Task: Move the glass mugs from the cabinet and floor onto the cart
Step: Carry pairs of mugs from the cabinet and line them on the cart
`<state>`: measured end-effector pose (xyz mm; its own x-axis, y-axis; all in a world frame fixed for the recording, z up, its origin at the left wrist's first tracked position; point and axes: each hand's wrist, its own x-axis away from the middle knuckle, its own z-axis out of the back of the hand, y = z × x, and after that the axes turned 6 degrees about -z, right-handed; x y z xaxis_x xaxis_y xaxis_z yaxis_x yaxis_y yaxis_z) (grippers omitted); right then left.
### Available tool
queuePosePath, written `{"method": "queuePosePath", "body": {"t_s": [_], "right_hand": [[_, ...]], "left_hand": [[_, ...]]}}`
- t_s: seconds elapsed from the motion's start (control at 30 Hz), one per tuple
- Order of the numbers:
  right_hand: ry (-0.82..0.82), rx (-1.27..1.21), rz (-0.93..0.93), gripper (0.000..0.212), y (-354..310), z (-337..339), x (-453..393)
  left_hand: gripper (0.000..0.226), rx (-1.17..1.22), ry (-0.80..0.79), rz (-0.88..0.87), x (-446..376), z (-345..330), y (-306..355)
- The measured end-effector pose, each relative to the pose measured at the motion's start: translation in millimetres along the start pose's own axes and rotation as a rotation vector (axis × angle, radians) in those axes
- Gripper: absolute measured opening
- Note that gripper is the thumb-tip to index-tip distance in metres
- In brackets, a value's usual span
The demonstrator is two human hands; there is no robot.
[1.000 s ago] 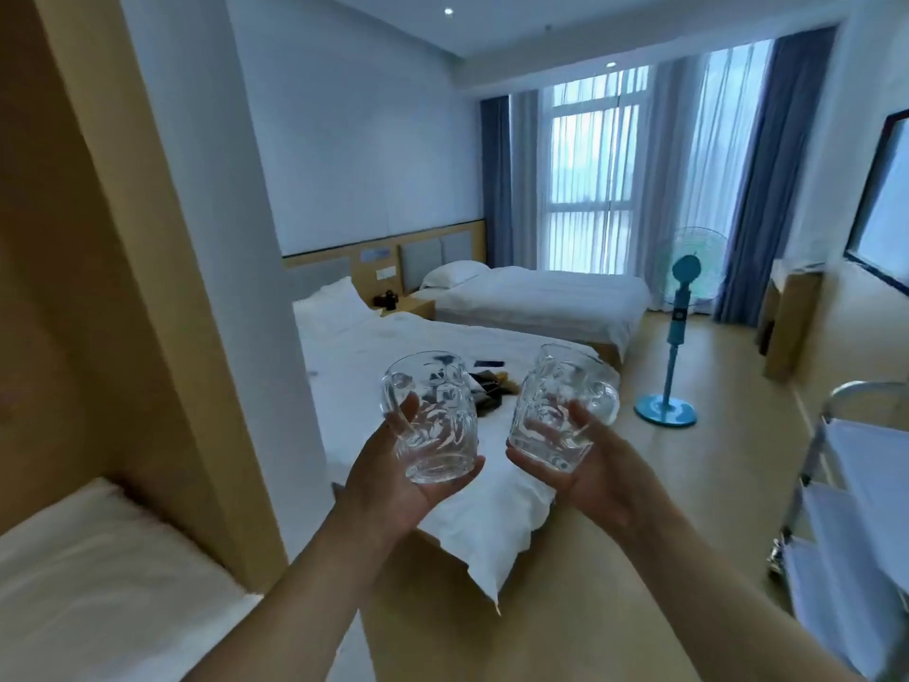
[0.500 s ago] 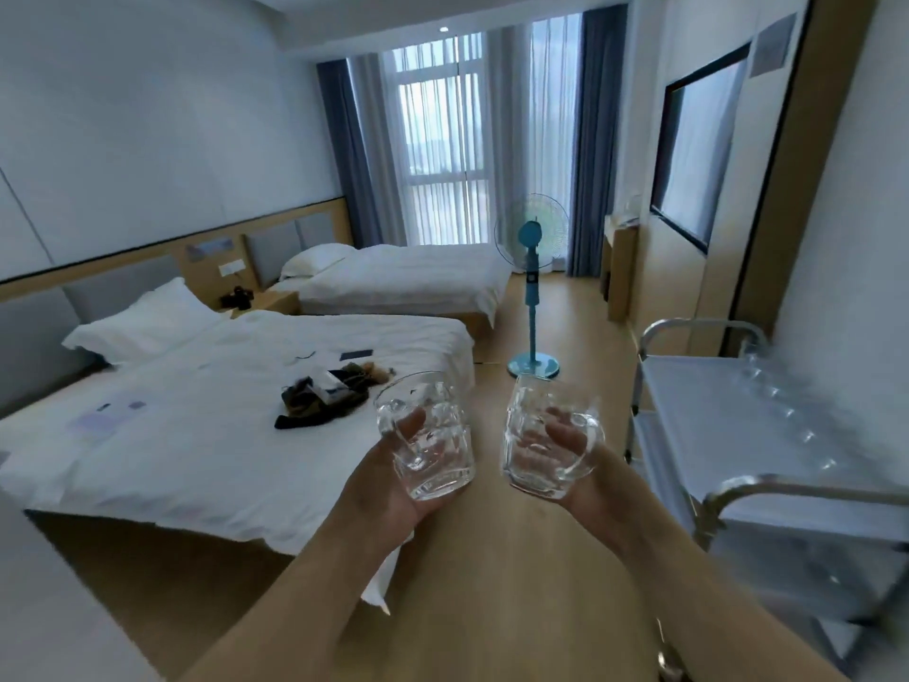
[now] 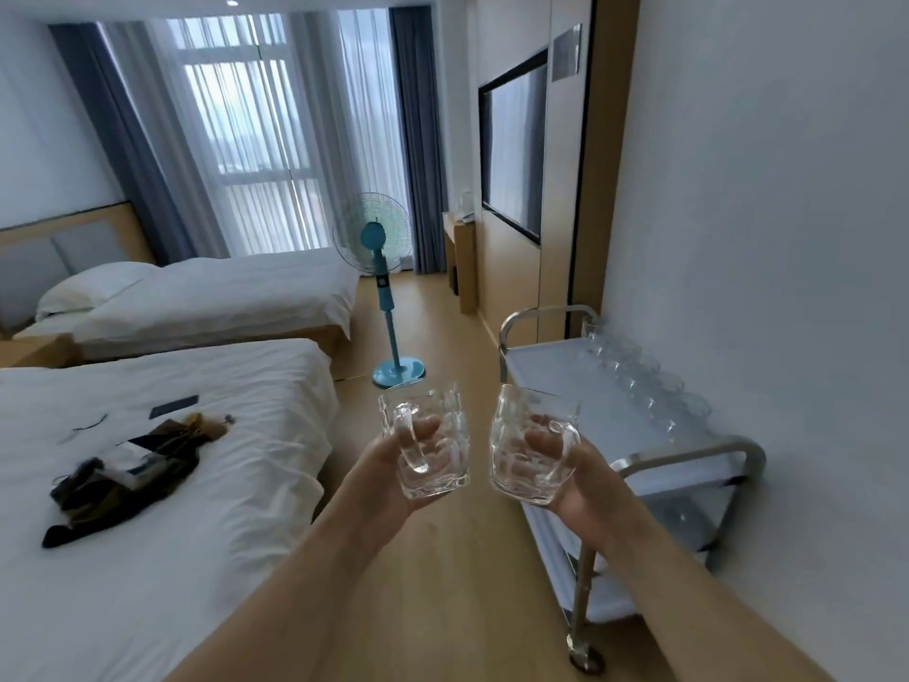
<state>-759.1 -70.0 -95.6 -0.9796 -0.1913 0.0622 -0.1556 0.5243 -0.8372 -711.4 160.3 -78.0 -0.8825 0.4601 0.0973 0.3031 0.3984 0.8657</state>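
Two mugs [image 3: 425,447] now nearer the cart [image 3: 556,381].

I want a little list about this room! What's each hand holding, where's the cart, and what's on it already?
left hand: holds a glass mug, handle toward the camera
right hand: holds a second mug
cart: metal, on wheels, against the right wall, just beyond the right hand
on the cart: a row of mugs along the wall side of the top shelf
beds: two, white, on the left
fan: blue, standing on the floor past the beds
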Motion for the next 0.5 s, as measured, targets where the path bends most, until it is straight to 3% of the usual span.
{"method": "queuePosePath", "body": {"t_s": [0.2,0.3,0.5], "right_hand": [[0.159,0.011,0.068,0.061,-14,9,-55],[0.246,-0.020,0.078,0.077,-14,16,-80],[0.327,-0.084,0.074,0.070,-5,28,-114]], "left_hand": [[0.076,-0.036,-0.101,0.046,-85,27,24],[0.079,-0.064,-0.154,0.053,-116,34,34],[0.080,-0.049,-0.189,0.126,-167,54,32]]}}
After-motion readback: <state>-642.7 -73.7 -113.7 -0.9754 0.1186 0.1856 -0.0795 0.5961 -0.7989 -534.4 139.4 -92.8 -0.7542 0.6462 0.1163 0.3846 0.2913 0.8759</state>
